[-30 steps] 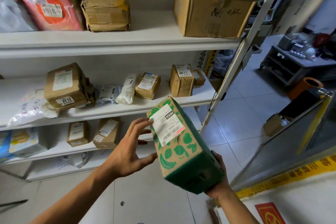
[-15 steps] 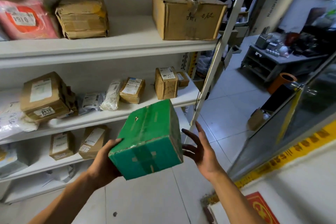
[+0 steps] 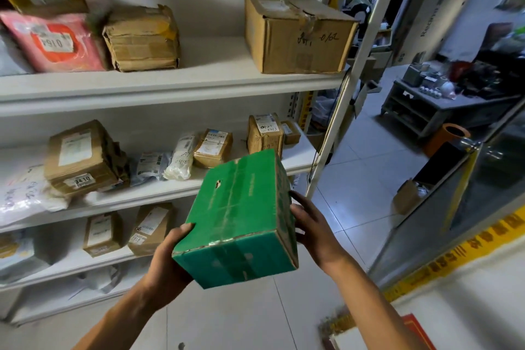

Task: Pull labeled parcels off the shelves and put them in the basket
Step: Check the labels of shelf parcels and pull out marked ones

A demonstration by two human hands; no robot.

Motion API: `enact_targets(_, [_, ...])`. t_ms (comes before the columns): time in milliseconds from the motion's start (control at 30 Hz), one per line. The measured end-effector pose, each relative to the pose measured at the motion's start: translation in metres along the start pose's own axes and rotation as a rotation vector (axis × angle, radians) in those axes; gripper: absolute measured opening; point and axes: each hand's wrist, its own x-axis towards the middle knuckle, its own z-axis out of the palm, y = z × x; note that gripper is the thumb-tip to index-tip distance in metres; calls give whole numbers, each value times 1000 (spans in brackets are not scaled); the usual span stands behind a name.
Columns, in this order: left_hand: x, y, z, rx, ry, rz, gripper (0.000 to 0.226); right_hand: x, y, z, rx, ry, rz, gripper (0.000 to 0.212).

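Observation:
A green cardboard box [image 3: 238, 216] hangs in front of the shelves, between my two hands, tilted with its plain top towards me; no label shows on it. My left hand [image 3: 167, 261] grips its lower left corner, thumb on the top edge and fingers hidden underneath. My right hand [image 3: 315, 224] presses against the box's right side with fairly straight fingers. Labeled parcels lie on the white shelves [image 3: 170, 85]: a large brown carton [image 3: 295, 37], a pink bag [image 3: 56, 42], a taped brown box [image 3: 82, 156] and several small packets. No basket is in view.
The shelf's white upright post [image 3: 341, 111] stands just right of the box. Further right is tiled floor [image 3: 355, 179], a glass door [image 3: 454, 193] with a yellow floor strip, an orange bin [image 3: 446, 142] and a grey low table [image 3: 426, 108].
The box turned over from my right hand into my left, so its labeled face went out of sight. My right hand let go, then came back against the box's right side.

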Motion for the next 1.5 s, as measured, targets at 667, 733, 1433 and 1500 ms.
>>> enact_targets(667, [50,239,62,449,-148,494,99,111,-131,73,-17,144,-475,43])
enact_targets(733, [59,249,54,486,-218,500,106,124,-134,81,-8,229,-453,37])
enact_targets(1433, [141,295,51,782,380,724,31,209,-157,167,-403,166,-276,98])
enact_targets(1500, [138,297,45,900,351,772,39,221,-166,172,-337,166,-231,109])
